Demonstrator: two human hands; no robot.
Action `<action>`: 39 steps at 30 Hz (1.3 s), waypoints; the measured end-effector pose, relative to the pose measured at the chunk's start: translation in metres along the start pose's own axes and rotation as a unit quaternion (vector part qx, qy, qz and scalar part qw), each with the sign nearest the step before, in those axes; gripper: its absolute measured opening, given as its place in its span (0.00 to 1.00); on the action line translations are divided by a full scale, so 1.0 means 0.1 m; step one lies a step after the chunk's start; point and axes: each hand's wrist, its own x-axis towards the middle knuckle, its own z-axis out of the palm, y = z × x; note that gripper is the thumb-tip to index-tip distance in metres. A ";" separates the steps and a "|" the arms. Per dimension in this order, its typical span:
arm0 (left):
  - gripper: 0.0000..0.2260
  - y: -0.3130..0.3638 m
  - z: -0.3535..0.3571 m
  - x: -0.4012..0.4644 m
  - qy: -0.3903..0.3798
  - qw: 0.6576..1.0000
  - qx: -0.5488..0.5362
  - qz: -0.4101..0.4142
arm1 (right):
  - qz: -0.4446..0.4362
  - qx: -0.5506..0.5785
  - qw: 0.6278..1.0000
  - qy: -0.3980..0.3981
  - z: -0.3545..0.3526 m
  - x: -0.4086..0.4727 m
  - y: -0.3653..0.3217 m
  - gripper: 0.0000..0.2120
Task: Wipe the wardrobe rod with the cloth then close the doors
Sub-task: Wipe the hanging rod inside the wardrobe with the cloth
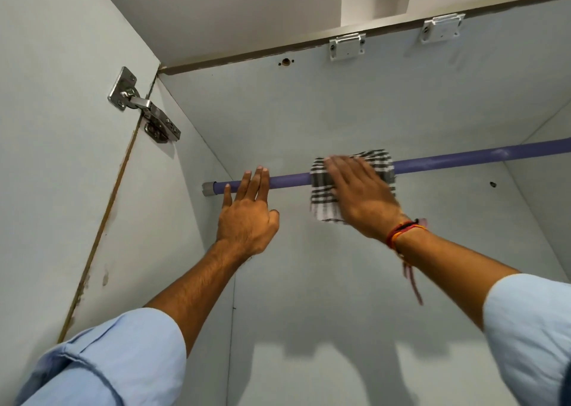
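A purple wardrobe rod runs across the inside of the wardrobe, from a grey end cap at the left wall to the right edge. A black-and-white checked cloth is draped over the rod near its middle. My right hand presses flat on the cloth, holding it against the rod. Further left, my left hand rests on the bare rod near the end cap, fingers laid over it and thumb apart. The left wardrobe door stands open at the left.
A metal hinge joins the open left door to the wardrobe's side wall. Two white catches sit on the top panel near its front edge. The pale back wall lies behind the rod.
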 end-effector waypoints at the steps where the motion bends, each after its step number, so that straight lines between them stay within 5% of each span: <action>1: 0.35 0.01 0.02 0.00 0.005 1.000 0.000 0.000 | 0.012 -0.012 1.000 0.005 -0.02 -0.10 0.21 0.28; 7: 0.35 0.02 0.03 -0.02 0.016 1.000 0.010 0.005 | 0.082 -0.056 0.995 0.005 -0.12 -0.44 0.86 0.23; 18: 0.35 0.06 -0.02 -0.03 0.012 0.999 0.033 -0.008 | -0.045 0.005 0.999 -0.010 0.09 0.22 -0.35 0.27; 26: 0.34 0.14 -0.05 -0.05 0.004 0.999 0.038 -0.031 | 0.009 -0.054 0.998 0.008 -0.08 -0.34 0.78 0.27; 31: 0.34 0.69 -0.08 0.00 0.071 0.996 0.015 -0.056 | 0.033 -0.071 0.995 -0.059 -0.29 -0.62 1.37 0.41; 35: 0.36 1.57 0.01 0.12 0.096 0.992 -0.031 0.080 | 0.006 -0.070 0.997 -0.038 -0.33 -0.64 1.44 0.33; 39: 0.38 2.03 0.18 0.20 0.067 0.994 -0.030 0.082 | -0.005 -0.064 0.998 -0.021 -0.38 -0.69 1.54 0.27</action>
